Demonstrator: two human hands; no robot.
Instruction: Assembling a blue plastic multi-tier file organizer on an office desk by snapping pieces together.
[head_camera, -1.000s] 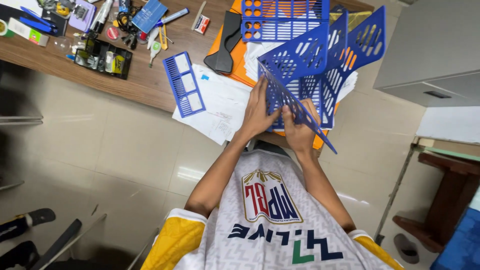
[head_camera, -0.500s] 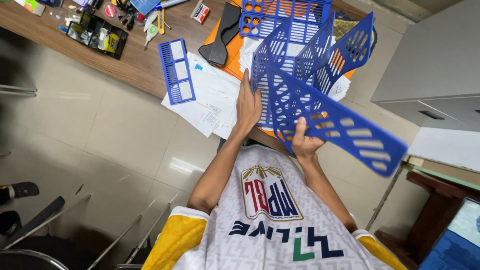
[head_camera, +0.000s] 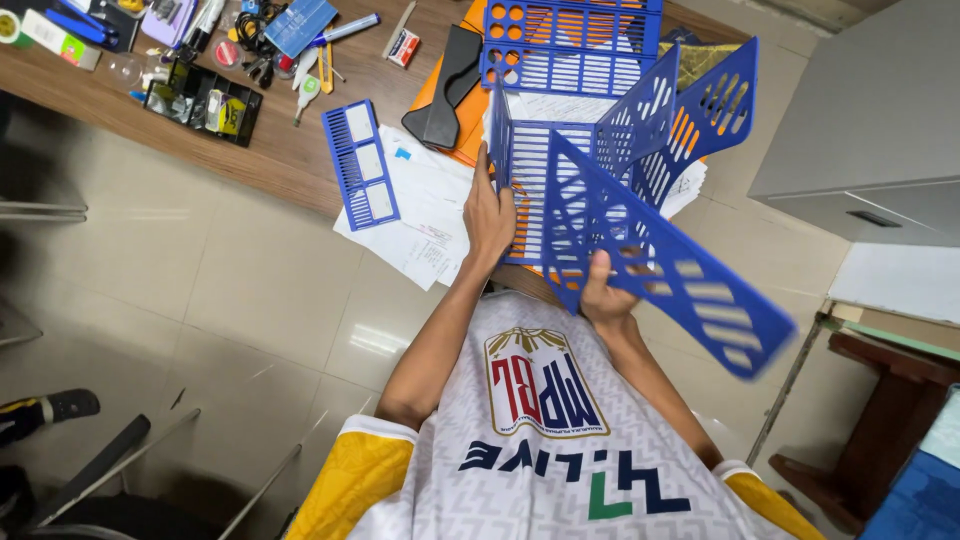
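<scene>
The right hand is closed around the near end of a long blue slotted panel, which sticks out to the right over the floor, beyond the worktop. The left hand lies with its fingers flat against the upright side wall of a blue tray frame, more pressing than gripping. I think the long panel may swing or twist, because it is held at one end only, and it could knock the two standing dividers just behind it. The frame stands near the worktop edge on loose papers, so a hard push could make it slide. I count one panel in the hand, two standing dividers, one small loose panel to the left, and two flat blue trays further back.
</scene>
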